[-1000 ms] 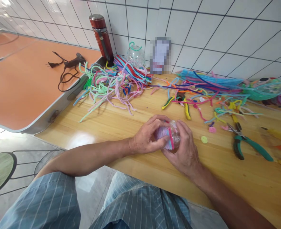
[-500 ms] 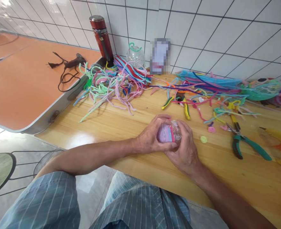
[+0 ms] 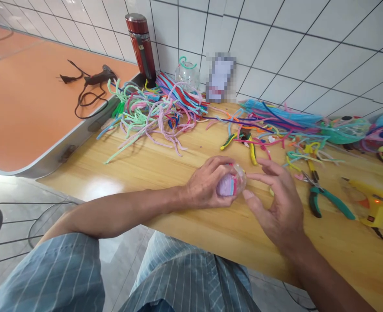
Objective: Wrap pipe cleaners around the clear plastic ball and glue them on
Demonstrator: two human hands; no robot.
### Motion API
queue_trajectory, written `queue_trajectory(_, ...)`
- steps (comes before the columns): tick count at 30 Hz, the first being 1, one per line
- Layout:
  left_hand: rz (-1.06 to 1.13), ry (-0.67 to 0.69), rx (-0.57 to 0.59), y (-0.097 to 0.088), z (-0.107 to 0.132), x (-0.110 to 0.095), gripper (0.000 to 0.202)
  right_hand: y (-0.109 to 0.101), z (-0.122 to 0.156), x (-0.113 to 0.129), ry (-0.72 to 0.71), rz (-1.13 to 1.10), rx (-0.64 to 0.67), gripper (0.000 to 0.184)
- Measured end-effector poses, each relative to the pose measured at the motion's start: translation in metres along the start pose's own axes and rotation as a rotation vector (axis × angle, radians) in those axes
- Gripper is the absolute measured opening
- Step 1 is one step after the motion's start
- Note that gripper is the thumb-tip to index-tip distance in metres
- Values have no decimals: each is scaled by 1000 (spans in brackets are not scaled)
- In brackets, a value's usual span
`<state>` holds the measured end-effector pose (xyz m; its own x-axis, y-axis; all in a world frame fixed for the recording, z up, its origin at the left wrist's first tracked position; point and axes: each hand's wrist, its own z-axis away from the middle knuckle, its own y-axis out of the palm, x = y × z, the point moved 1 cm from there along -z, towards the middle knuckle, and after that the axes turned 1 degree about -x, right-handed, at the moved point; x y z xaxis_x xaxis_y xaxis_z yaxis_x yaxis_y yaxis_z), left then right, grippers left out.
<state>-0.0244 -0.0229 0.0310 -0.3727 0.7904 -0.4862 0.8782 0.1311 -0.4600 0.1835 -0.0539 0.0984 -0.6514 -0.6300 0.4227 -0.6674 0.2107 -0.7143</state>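
Observation:
My left hand is wrapped round a clear plastic ball over the wooden table. Bands of lilac, blue and pink pipe cleaner cover its left part, while the right end is bare and see-through. Just to the right of the ball is my right hand, its fingers spread and nothing held in them. The index fingertip comes close to the ball's bare end; whether it touches I cannot tell. My left fingers hide the ball's far side.
Yellow-handled pliers, green-handled pliers and a yellow glue gun lie on the right. Behind are heaps of pipe cleaners, a red thermos, a clear globe and a phone. An orange table adjoins on the left.
My right hand has let go of the ball and moved off to the right, its fingers opening. My left hand still holds the ball. The view has shifted slightly.

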Motion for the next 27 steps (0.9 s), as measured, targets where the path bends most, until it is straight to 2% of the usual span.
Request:
queue_trajectory(2, -34, 25, 24, 0, 1, -3, 55, 0, -4, -1, -25, 64, -12, 20)
queue_trajectory(5, -46, 7, 72, 1, 2, -4, 55, 3, -9, -3, -75, 96, -26, 14)
queue_trajectory(12, -24, 3, 101, 5, 4, -2, 52, 11, -11, 1, -140, 111, -62, 12)
queue_trajectory(17, -81, 82, 49, 6, 4, -2, 48, 16, -10, 1, -140, 134, -42, 12)
queue_trajectory(19, -77, 74, 58, 6, 3, -2, 48, 15, -10, 3, -142, 134, -32, 12)
queue_trajectory(24, -41, 25, 74, 2, 2, -2, 55, -2, 0, 11, -191, 41, -1, 11)
queue_trajectory(27, -34, 14, 56, 0, 1, -1, 58, -18, 16, -2, -173, 19, 14, 12)
